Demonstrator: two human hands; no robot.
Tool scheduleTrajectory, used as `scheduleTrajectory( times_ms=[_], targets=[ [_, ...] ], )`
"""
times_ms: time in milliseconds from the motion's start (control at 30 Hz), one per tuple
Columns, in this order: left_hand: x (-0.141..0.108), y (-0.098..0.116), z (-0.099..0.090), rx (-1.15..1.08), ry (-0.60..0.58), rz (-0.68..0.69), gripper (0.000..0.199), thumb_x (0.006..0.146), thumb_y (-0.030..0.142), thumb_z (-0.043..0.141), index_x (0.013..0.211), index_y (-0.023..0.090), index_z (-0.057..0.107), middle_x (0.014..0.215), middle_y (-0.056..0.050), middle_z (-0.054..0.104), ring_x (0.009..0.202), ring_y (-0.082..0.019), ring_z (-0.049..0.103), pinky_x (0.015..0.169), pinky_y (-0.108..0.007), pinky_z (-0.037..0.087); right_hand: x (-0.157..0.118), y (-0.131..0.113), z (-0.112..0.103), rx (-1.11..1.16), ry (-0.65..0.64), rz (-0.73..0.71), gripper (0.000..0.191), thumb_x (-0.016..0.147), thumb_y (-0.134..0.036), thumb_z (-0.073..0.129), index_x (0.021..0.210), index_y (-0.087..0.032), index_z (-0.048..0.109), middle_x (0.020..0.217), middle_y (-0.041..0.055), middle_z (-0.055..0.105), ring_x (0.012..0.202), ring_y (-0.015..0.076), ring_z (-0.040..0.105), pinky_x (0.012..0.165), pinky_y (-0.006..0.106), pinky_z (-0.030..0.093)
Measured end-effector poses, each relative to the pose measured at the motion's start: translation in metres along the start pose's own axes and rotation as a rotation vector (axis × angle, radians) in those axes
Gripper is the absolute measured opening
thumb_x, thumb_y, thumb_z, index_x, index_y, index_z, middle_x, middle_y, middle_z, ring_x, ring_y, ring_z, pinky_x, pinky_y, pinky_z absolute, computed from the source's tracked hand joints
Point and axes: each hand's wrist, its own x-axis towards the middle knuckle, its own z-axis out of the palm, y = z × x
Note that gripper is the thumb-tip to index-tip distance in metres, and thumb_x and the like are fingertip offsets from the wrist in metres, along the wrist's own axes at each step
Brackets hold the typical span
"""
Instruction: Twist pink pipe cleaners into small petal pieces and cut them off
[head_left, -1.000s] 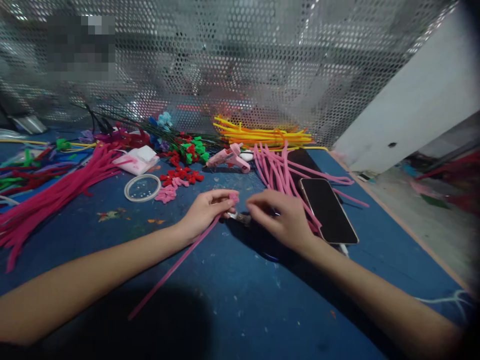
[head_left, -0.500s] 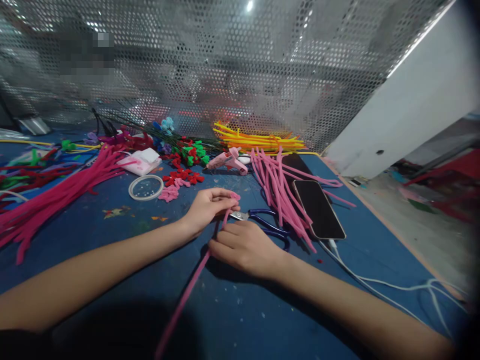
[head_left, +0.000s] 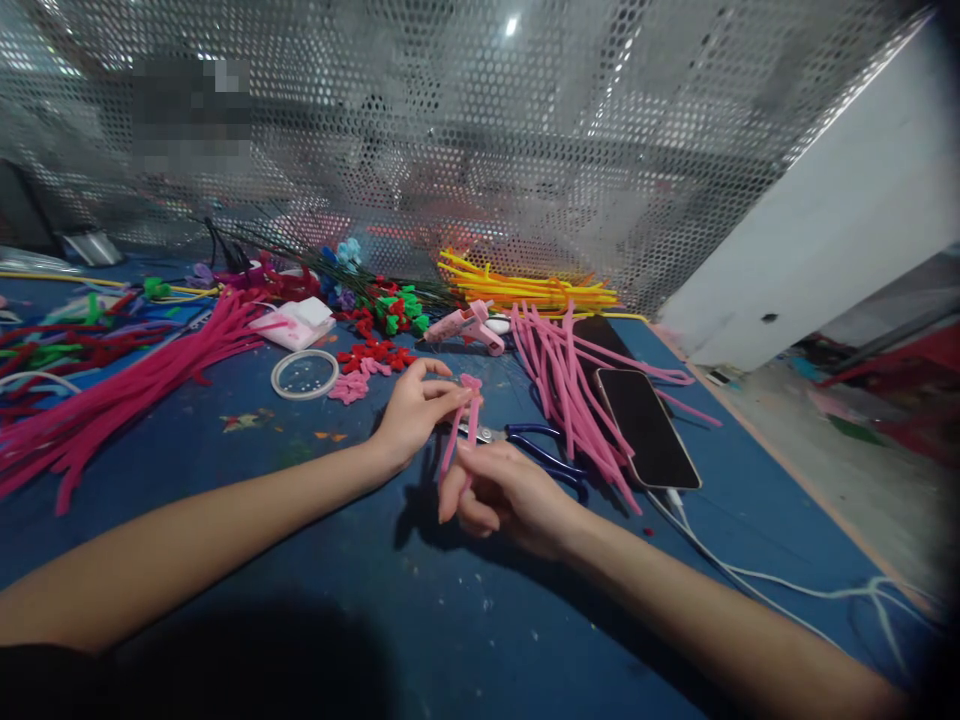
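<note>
Between the fingertips of my left hand [head_left: 411, 412] is a light pink pipe cleaner [head_left: 473, 420], its upper end bent into small loops. My right hand [head_left: 504, 490] pinches the same pipe cleaner lower down, where it forms two strands. Behind my hands lie pliers [head_left: 536, 440] with dark blue handles, their jaws partly hidden by the pink strands. Small pink flower shapes [head_left: 349, 386] and red ones [head_left: 375, 355] rest on the blue table beyond my left hand.
A pink glue gun [head_left: 466, 326], yellow pipe cleaners [head_left: 532, 288] and a light pink bundle [head_left: 566, 375] lie behind. A phone [head_left: 649, 430] with white cables is at right. Dark pink pipe cleaners [head_left: 150, 385], a white ring [head_left: 305, 375] and a packet [head_left: 296, 322] are at left.
My right hand has turned, its fingers now lifted and showing. The pipe cleaner's long tail no longer stretches toward the near edge; two strands hang between my hands. The view has shifted slightly.
</note>
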Motion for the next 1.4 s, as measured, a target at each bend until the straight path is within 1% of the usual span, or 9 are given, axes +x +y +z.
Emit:
scheduleTrajectory(
  times_ms=[400, 533, 633, 733, 833, 1000, 1133, 1300, 1400],
  targets=[
    [-0.007, 0.003, 0.003, 0.115, -0.178, 0.102, 0.029, 0.068, 0.017, 0.064, 0.077, 0.019, 0.037, 0.064, 0.005, 0.062, 0.059, -0.009, 0.062, 0.059, -0.020, 0.044, 0.007, -0.010, -0.022, 0.256, 0.153, 0.058, 0.041, 0.079, -0.047, 0.050, 0.054, -0.015, 0.058, 0.031, -0.0094, 0.026, 0.030, 0.0027, 0.016, 0.034, 0.016, 0.017],
    [-0.006, 0.004, 0.004, 0.092, -0.129, 0.062, 0.031, 0.069, 0.021, 0.065, 0.077, 0.020, 0.035, 0.065, 0.004, 0.063, 0.063, -0.011, 0.063, 0.059, -0.020, 0.043, 0.002, -0.022, -0.043, -0.338, 0.434, -0.115, 0.053, 0.082, -0.056, 0.040, 0.054, -0.014, 0.057, 0.034, -0.0050, 0.038, 0.030, 0.0038, 0.027, 0.034, 0.018, 0.021],
    [-0.005, 0.004, 0.003, 0.072, -0.094, 0.030, 0.031, 0.070, 0.023, 0.066, 0.078, 0.020, 0.035, 0.066, 0.003, 0.064, 0.069, -0.013, 0.065, 0.060, -0.019, 0.042, -0.002, -0.028, -0.058, -0.929, 0.631, -0.371, 0.037, 0.084, -0.043, 0.045, 0.080, -0.013, 0.065, 0.053, 0.0002, 0.055, 0.044, 0.0074, 0.045, 0.044, 0.021, 0.034],
    [-0.006, 0.002, 0.004, 0.046, -0.128, -0.011, 0.034, 0.068, 0.023, 0.068, 0.079, 0.021, 0.036, 0.063, 0.004, 0.063, 0.066, -0.013, 0.064, 0.055, -0.017, 0.040, -0.003, -0.028, -0.069, -1.269, 0.452, -0.567, 0.026, 0.086, -0.026, 0.046, 0.106, -0.017, 0.060, 0.080, 0.0051, 0.064, 0.069, 0.0124, 0.057, 0.062, 0.026, 0.044],
    [-0.008, 0.001, 0.005, 0.022, -0.169, -0.060, 0.035, 0.066, 0.023, 0.070, 0.079, 0.020, 0.038, 0.060, 0.005, 0.063, 0.062, -0.012, 0.064, 0.056, -0.017, 0.041, -0.001, -0.025, -0.077, -1.439, 0.268, -0.718, 0.024, 0.089, -0.022, 0.042, 0.099, -0.016, 0.062, 0.083, 0.0062, 0.063, 0.075, 0.0131, 0.057, 0.066, 0.026, 0.045],
    [-0.010, 0.003, 0.008, -0.031, -0.218, -0.151, 0.032, 0.063, 0.020, 0.073, 0.075, 0.017, 0.043, 0.064, 0.002, 0.067, 0.067, -0.012, 0.065, 0.065, -0.020, 0.046, -0.002, -0.026, -0.088, -1.750, 0.436, -0.827, 0.025, 0.088, -0.018, 0.040, 0.087, -0.012, 0.065, 0.069, 0.0068, 0.061, 0.065, 0.0140, 0.055, 0.058, 0.024, 0.043],
    [-0.011, 0.003, 0.008, -0.015, -0.270, -0.220, 0.027, 0.064, 0.018, 0.072, 0.083, 0.015, 0.054, 0.064, -0.001, 0.068, 0.072, -0.014, 0.066, 0.070, -0.023, 0.046, -0.008, -0.037, -0.109, -1.855, 0.747, -0.692, 0.027, 0.086, -0.020, 0.041, 0.078, -0.014, 0.066, 0.064, 0.0062, 0.061, 0.061, 0.0149, 0.055, 0.056, 0.025, 0.039],
    [-0.013, 0.001, 0.009, 0.023, -0.436, -0.317, 0.027, 0.066, 0.015, 0.069, 0.092, 0.013, 0.063, 0.055, 0.002, 0.062, 0.073, -0.014, 0.066, 0.074, -0.025, 0.045, -0.023, -0.054, -0.137, -1.974, 1.189, -0.303, 0.026, 0.081, -0.021, 0.042, 0.074, -0.016, 0.067, 0.069, 0.0087, 0.064, 0.064, 0.0200, 0.056, 0.050, 0.027, 0.029],
    [-0.014, 0.001, 0.010, 0.035, -0.425, -0.341, 0.023, 0.063, 0.013, 0.069, 0.086, 0.014, 0.066, 0.055, 0.002, 0.062, 0.071, -0.014, 0.065, 0.069, -0.022, 0.045, -0.025, -0.057, -0.138, -1.995, 1.217, -0.120, 0.026, 0.079, -0.019, 0.042, 0.075, -0.016, 0.068, 0.073, 0.0112, 0.065, 0.068, 0.0236, 0.056, 0.051, 0.029, 0.032]
  ],
)
